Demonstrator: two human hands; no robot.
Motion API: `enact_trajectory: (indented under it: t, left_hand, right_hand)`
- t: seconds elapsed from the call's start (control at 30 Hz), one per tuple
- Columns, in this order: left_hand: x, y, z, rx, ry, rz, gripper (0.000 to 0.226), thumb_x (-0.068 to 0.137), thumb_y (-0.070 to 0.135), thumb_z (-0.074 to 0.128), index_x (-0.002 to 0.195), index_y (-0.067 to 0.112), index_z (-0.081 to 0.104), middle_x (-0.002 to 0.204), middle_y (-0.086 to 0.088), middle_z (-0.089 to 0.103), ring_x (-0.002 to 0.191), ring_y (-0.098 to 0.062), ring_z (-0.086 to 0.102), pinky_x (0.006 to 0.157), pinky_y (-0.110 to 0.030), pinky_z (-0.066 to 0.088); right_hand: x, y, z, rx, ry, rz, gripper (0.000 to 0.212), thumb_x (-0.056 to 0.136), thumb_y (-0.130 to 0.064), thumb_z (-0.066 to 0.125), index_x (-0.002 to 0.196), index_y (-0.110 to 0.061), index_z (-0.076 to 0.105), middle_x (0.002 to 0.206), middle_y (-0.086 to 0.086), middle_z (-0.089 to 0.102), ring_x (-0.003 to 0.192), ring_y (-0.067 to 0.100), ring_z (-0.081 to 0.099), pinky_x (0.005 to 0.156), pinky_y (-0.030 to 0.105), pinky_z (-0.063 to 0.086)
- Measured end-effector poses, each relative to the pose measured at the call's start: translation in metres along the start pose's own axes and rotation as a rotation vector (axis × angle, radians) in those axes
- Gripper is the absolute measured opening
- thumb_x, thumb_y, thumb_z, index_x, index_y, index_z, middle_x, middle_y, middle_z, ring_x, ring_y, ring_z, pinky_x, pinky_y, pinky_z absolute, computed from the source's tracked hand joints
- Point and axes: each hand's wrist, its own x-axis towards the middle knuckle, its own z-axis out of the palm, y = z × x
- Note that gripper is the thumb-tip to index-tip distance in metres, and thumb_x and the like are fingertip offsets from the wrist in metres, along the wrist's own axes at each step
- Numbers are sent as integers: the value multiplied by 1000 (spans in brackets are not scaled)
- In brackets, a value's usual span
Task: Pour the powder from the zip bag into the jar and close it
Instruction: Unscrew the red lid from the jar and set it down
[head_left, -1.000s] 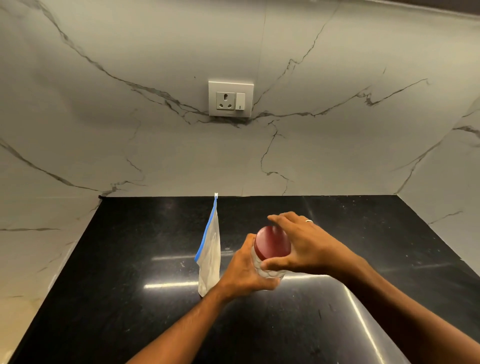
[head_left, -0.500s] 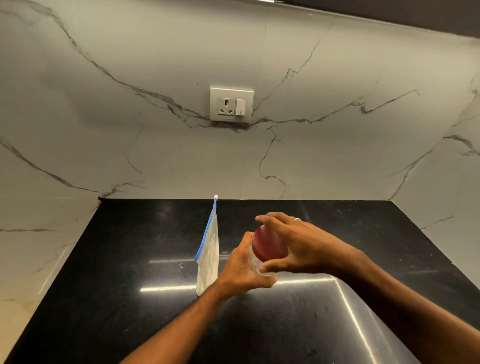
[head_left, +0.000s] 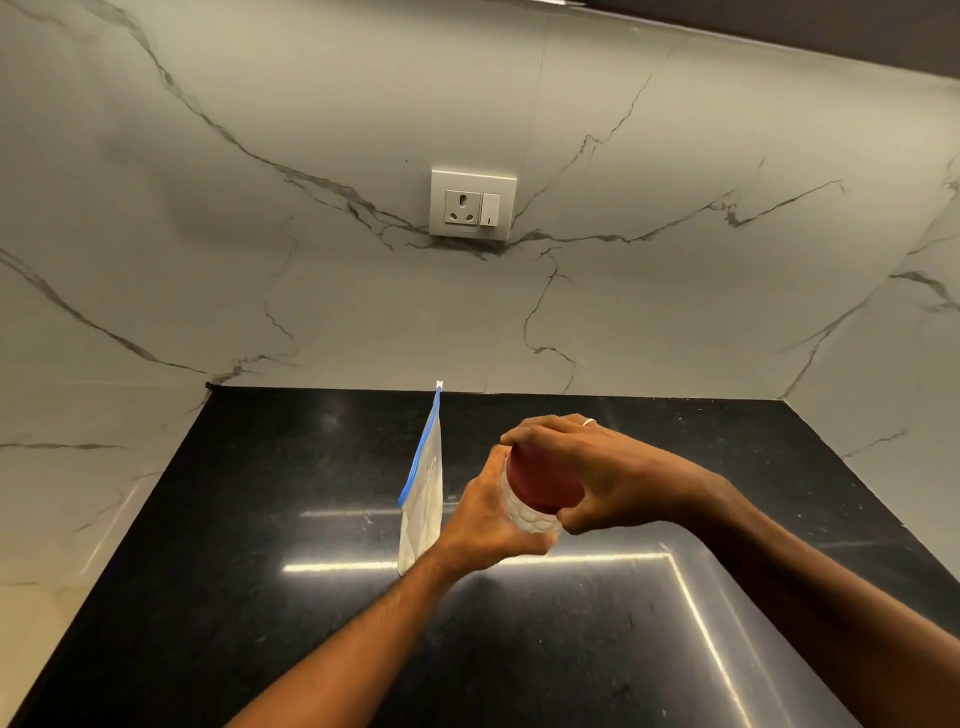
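Note:
A clear, dimpled jar (head_left: 527, 517) is held above the black counter (head_left: 260, 597), tilted toward me. My left hand (head_left: 485, 525) wraps the jar's body from the left. A red lid (head_left: 540, 480) sits on the jar's mouth, and my right hand (head_left: 592, 470) grips that lid from above and the right, with a ring on one finger. To the left of the jar, a clear zip bag (head_left: 423, 491) with a blue zip strip stands upright on the counter. White powder shows in its lower part. Neither hand touches the bag.
Marble walls close in the counter at the back, left and right. A white socket and switch plate (head_left: 472, 203) is on the back wall. Ceiling light strips reflect off the glossy counter (head_left: 675, 558).
Both hands and the jar stay in about the same place. My right hand's fingers have shifted around the red lid. The camera has tilted a little.

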Motion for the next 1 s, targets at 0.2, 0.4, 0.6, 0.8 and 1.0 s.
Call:
enact_trajectory:
  t: [0.2, 0.4, 0.6, 0.8, 1.0]
  left_hand:
    - [9, 8, -6, -43, 71, 53, 89, 61, 35, 91, 125, 57, 33, 122, 11, 56, 110, -4, 62, 86, -24, 58]
    - [7, 2, -5, -24, 100, 47, 89, 63, 39, 90, 128, 53, 31, 125, 10, 54, 114, -11, 61, 84, -17, 56]
    - [1, -7, -3, -37, 138, 28, 88, 68, 31, 90, 137, 30, 35, 127, 2, 57, 114, -19, 63, 90, -27, 58]
    - [-1, -12, 0, 16, 137, 15, 87, 69, 36, 88, 138, 27, 36, 129, -2, 57, 111, -23, 64, 93, -29, 57]
    - [-1, -20, 1, 9, 112, 0, 91, 70, 28, 91, 140, 32, 33, 131, 8, 52, 115, -6, 57, 91, -8, 46]
  right_hand:
    - [8, -8, -2, -145, 184, 269, 101, 65, -80, 59, 144, -22, 32, 137, 3, 47, 113, 21, 54, 87, 31, 49]
    - [15, -7, 5, -55, 104, 232, 91, 72, -57, 76, 144, -23, 32, 139, 1, 44, 117, 20, 49, 85, 25, 41]
    - [21, -8, 22, 96, 131, 236, 100, 73, -57, 75, 151, -24, 22, 151, 1, 33, 131, 26, 41, 98, 36, 44]
    - [26, -11, 55, -18, 319, 408, 93, 70, -67, 70, 141, -18, 36, 136, 8, 46, 119, 26, 50, 93, 37, 48]
    - [24, -5, 47, 79, 145, 222, 96, 71, -33, 84, 148, -26, 27, 148, 0, 36, 134, 26, 34, 103, 42, 43]
